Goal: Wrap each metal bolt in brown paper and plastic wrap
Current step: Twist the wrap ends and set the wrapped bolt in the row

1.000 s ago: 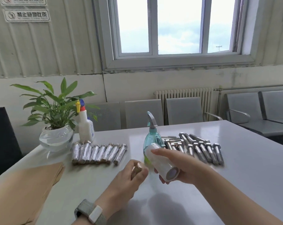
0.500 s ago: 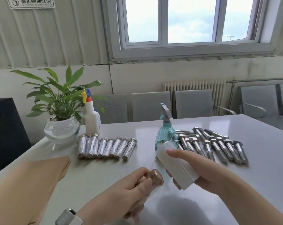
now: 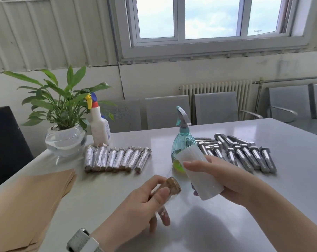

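Observation:
My left hand grips a bolt wrapped in brown paper, its head end pointing up and to the right. My right hand holds a white roll of plastic wrap just to the right of it, above the table. A thin strand of film seems to run from the roll toward the bolt. A row of several wrapped bolts lies at the middle left. Several bare metal bolts lie at the right. A stack of brown paper sheets lies at the near left.
A teal spray bottle stands just behind the roll. A white spray bottle and a potted plant in a glass bowl stand at the back left of the white table. Grey chairs line the far side.
The view has tilted down and closer. My left hand has turned the paper-wrapped bolt so its head shows, and the roll in my right hand has tipped more upright beside it.

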Demonstrator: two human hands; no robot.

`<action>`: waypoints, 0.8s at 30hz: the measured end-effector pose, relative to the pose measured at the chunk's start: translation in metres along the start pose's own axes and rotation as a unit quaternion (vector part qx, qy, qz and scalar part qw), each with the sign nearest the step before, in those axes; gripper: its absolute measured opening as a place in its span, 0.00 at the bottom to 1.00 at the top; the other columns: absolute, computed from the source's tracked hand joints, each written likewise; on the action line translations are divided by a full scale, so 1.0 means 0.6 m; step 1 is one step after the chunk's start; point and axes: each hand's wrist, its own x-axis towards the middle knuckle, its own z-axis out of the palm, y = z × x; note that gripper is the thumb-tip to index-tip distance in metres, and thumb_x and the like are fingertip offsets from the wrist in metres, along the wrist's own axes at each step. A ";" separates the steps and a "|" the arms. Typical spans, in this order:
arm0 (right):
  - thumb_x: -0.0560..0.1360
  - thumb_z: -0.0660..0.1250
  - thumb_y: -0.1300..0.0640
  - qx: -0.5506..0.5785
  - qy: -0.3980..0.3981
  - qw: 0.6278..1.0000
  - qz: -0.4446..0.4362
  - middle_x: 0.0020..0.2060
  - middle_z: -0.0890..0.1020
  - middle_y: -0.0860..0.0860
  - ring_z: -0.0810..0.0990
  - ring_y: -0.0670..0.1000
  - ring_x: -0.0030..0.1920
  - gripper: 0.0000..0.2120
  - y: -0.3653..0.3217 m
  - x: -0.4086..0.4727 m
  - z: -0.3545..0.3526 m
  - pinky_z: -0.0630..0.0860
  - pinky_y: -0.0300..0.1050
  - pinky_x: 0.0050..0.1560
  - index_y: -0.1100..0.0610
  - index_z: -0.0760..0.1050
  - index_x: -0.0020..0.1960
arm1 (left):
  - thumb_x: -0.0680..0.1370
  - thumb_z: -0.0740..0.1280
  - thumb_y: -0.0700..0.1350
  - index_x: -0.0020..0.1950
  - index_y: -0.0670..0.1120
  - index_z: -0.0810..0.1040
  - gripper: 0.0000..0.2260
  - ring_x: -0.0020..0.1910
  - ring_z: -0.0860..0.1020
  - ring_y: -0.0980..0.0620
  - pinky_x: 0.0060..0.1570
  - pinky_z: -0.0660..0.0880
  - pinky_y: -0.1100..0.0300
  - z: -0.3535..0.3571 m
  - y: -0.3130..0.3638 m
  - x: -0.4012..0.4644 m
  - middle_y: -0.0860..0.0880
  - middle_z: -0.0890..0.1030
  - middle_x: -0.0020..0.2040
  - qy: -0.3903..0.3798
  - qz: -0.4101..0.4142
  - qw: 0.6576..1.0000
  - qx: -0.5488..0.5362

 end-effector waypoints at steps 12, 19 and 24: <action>0.65 0.69 0.51 -0.247 0.146 0.926 -0.246 0.44 0.79 0.40 0.78 0.43 0.39 0.19 0.040 0.011 0.090 0.72 0.32 0.34 0.40 0.68 0.53 | 0.78 0.63 0.57 0.46 0.47 0.75 0.13 0.20 0.61 0.56 0.19 0.57 0.67 0.014 0.002 0.021 0.54 0.67 0.25 0.157 -0.078 0.974 -0.142; 0.62 0.75 0.48 -0.420 0.216 0.811 -0.345 0.48 0.72 0.42 0.74 0.44 0.45 0.25 0.056 0.024 0.121 0.67 0.30 0.45 0.43 0.70 0.56 | 0.78 0.60 0.42 0.26 0.49 0.70 0.19 0.19 0.63 0.54 0.21 0.60 0.66 0.012 0.011 0.026 0.51 0.65 0.23 0.173 -0.148 0.920 -0.319; 0.63 0.70 0.46 -0.501 0.241 0.718 -0.419 0.45 0.78 0.45 0.77 0.49 0.42 0.21 0.068 0.032 0.137 0.73 0.45 0.44 0.50 0.67 0.53 | 0.77 0.61 0.41 0.28 0.48 0.74 0.17 0.21 0.69 0.54 0.20 0.64 0.65 0.003 0.014 0.028 0.50 0.70 0.24 0.199 -0.157 0.878 -0.407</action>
